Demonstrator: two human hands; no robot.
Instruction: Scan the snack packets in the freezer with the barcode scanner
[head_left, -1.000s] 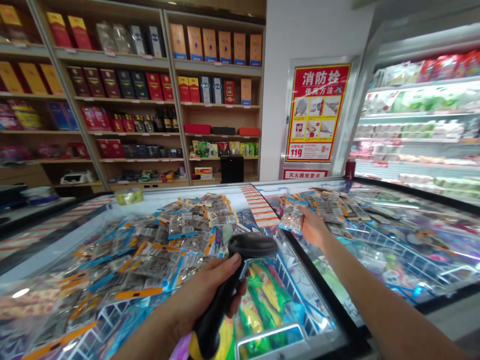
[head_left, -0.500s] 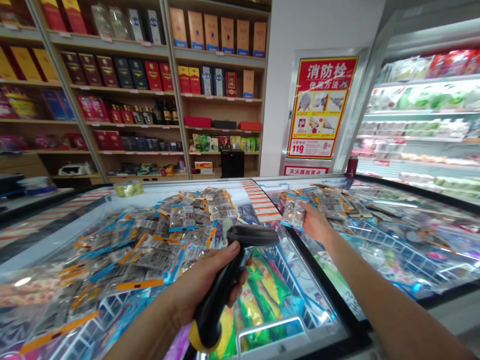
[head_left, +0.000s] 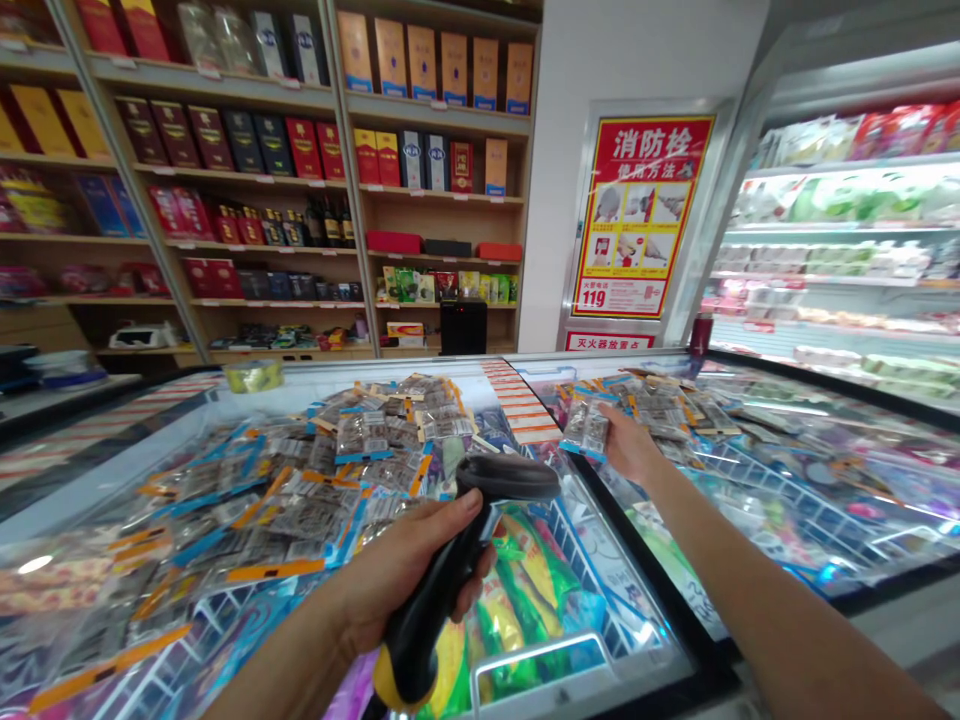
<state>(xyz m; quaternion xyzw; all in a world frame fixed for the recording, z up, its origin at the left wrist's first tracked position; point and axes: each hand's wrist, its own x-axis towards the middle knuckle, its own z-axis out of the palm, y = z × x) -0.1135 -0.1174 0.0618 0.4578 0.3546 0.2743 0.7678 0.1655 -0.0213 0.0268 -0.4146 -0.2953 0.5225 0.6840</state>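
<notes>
My left hand (head_left: 420,560) is wrapped around the handle of a black and yellow barcode scanner (head_left: 431,610), its head pointing right. In my right hand (head_left: 630,445) is a small clear packet (head_left: 586,422) with a blue edge and a printed label, pinched at its right side. That packet hangs above the dark divider of the chest freezer, tilted, with the scanner head below and left of it. Many similar packets (head_left: 300,500) with orange and blue edges lie heaped on the left glass top. A second heap of packets (head_left: 660,405) lies behind my right hand.
Under the glass, a wire basket (head_left: 592,570) holds green and yellow packs (head_left: 517,600). A black frame bar (head_left: 637,560) runs between the freezer's two sides. Shelves of boxes (head_left: 247,145) stand behind, and a lit refrigerated cabinet (head_left: 847,230) is at the right.
The scanner head has dipped slightly in my left hand. My right hand and its packet are almost where they were; the view has shifted a little.
</notes>
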